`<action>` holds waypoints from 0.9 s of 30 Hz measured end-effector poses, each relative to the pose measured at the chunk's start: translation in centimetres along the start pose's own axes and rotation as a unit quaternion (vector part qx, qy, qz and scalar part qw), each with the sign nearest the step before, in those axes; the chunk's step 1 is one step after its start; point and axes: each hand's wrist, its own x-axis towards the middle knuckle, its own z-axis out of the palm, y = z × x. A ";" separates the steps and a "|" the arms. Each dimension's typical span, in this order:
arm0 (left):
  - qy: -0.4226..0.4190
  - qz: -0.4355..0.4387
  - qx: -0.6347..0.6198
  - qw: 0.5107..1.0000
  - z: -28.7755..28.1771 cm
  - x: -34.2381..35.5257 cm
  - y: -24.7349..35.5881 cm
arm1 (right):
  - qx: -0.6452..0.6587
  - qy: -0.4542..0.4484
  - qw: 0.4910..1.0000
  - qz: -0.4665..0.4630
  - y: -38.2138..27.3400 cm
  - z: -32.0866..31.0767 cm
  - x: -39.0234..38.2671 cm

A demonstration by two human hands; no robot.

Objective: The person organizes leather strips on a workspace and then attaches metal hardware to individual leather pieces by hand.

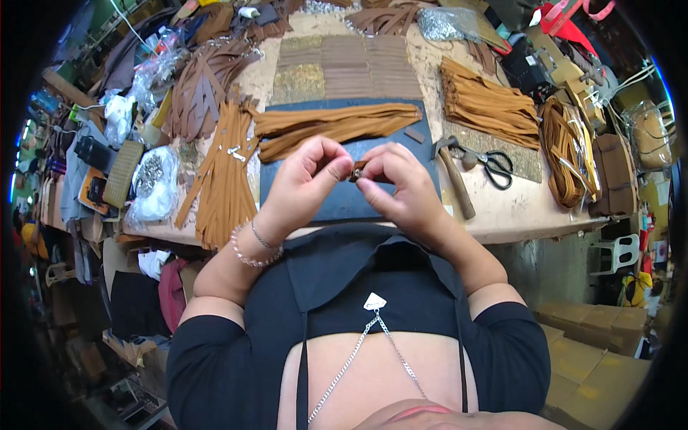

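Above a dark blue-black mat (344,204), my left hand (304,180) and my right hand (403,185) meet fingertip to fingertip. Both pinch a small dark brown piece (356,172) with a bit of shiny metal on it; the fingers cover most of it. Just beyond the hands, a bundle of long tan strips (330,123) that look like zipper tapes lies across the mat. To the left, more tan strips (226,179) hang over the table edge, with small silver metal parts on them. A small grey-brown block (414,135) rests on the mat's right side.
Right of the mat lie a hammer (456,183) and black-handled scissors (497,169). Farther right are a tan strip bundle (487,107) and a coiled bundle (562,154). A clear bag of metal parts (154,183) stands left. Brown strips (208,89) pile at the far left.
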 end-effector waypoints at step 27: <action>-0.058 0.126 0.289 0.947 0.9 -0.8 4.6 | 0.316 -0.015 0.949 0.013 -0.1 -0.4 -0.3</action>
